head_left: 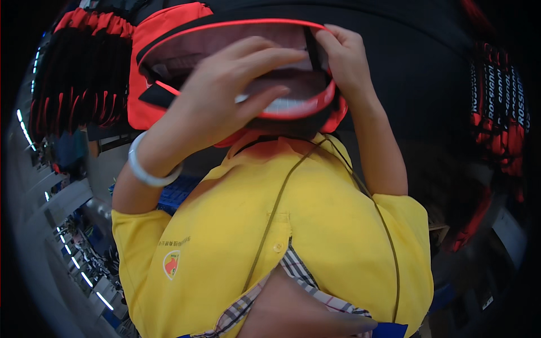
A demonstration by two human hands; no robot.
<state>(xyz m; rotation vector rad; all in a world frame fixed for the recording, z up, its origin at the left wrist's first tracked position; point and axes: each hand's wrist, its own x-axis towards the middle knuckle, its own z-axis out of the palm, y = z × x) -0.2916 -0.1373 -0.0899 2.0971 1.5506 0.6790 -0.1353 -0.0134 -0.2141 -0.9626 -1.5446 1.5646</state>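
Below the left hand (225, 81), a red-and-black bag (140, 107) is held with its mouth gaping, pinkish-grey lining (288, 38) exposed, rim (248, 21) edged bright red. Left fingers are bent forward over the opening, motion-blurred, thumb kept well apart, grip loose. To the right, the rim's corner is pinched by the right hand (345, 59), thumb against curled fingers, forearm raised.

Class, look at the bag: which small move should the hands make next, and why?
Perhaps lower the left hand into the bag: its spread fingers are over the open mouth, and the right hand already grips the edge.
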